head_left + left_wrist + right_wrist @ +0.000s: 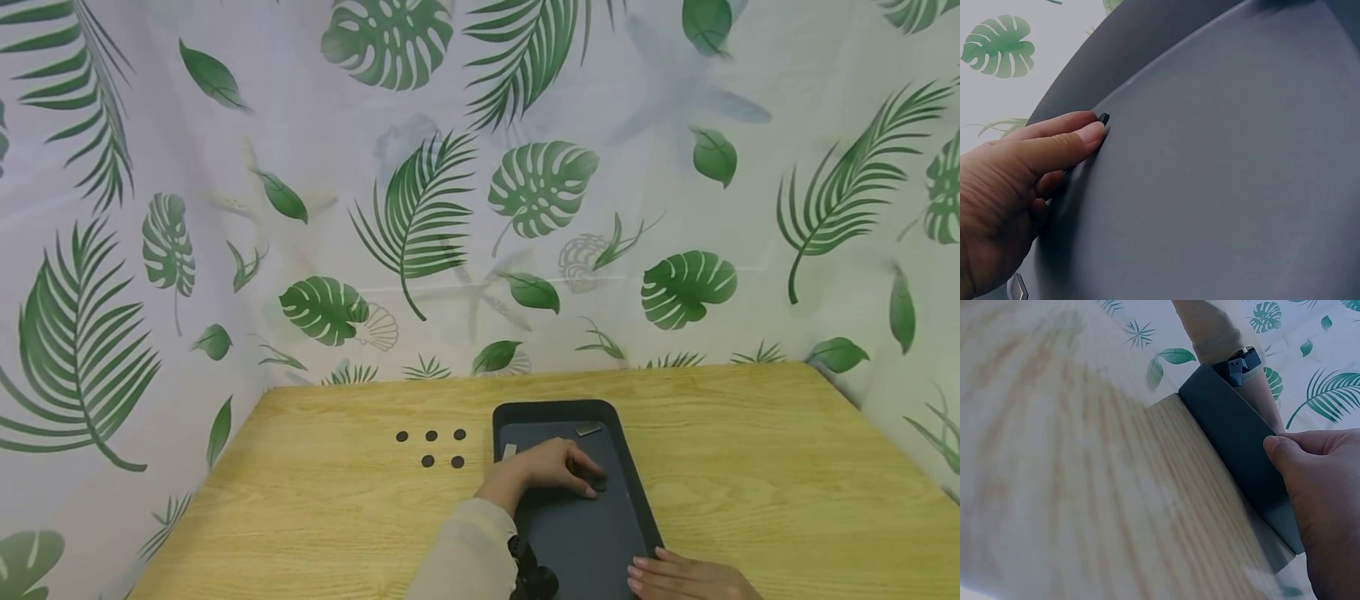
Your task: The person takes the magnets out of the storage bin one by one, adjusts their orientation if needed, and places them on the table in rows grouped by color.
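A dark, rectangular tray (577, 550) with raised walls lies on the wooden table. My left hand (551, 465) reaches into it and pinches a small black disc (1104, 118) between thumb and fingertips, at the tray floor near the right wall. My right hand (693, 579) grips the tray's right rim at the near end. In the right wrist view its thumb (1282, 453) lies against the tray's outer wall (1235, 437); most of its fingers are hidden there. Two small silvery rectangular pieces lie in the tray's far part, one at left (510, 451), another (588, 430) at right.
Left of the tray, several black discs (431, 436) lie on the table (322, 500) in two rows. A leaf-patterned cloth (450, 208) hangs behind and at both sides. A black device (531, 575) is strapped at my left wrist.
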`<state>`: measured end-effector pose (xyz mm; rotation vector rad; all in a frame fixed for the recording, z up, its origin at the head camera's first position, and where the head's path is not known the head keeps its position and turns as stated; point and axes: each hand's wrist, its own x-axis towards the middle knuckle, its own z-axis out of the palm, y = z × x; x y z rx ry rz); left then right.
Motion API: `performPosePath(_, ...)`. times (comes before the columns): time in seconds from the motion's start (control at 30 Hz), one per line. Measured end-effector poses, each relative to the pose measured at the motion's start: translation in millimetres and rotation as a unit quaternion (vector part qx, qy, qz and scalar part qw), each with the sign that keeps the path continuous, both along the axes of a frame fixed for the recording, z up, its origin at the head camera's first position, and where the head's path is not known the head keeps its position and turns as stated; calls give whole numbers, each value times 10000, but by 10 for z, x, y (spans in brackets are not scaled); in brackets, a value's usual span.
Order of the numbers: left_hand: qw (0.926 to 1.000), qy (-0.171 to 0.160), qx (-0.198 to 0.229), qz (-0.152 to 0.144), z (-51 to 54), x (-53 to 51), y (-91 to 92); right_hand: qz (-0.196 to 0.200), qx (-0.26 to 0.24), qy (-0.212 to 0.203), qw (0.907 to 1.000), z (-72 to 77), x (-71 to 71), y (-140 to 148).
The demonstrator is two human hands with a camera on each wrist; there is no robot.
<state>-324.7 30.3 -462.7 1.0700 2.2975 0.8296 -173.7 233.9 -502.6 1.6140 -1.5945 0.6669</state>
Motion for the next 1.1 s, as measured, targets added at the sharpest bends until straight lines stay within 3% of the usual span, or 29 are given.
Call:
performPosePath(0.33, 9998, 179, -26, -108, -48, -17, -2, -61, 84, -22, 9999, -17, 4, 8)
performPosePath(0.53, 9992, -90, -269, -280, -39, -27, 15, -56, 105, 133, 9998, -22, -11, 7)
performPosePath(0.67, 9985, -103, -379, -372, -25, -15, 24, -39, 135, 276, 9995, -4, -13, -2)
performPosePath(0.77, 9986, -92, -342, -388, -21, 1, 20, -27, 157, 337, 9993, 20, -5, -11)
performPosePath(0.97, 9978, -569, -122, -304, -24, 26, 2, 3, 96, 350, 9993, 54, 4, -37)
performPosePath(1.1, 9968, -653, -201, -413, -20, 26, -17, -22, 86, 399, 9992, 51, 3, -43)
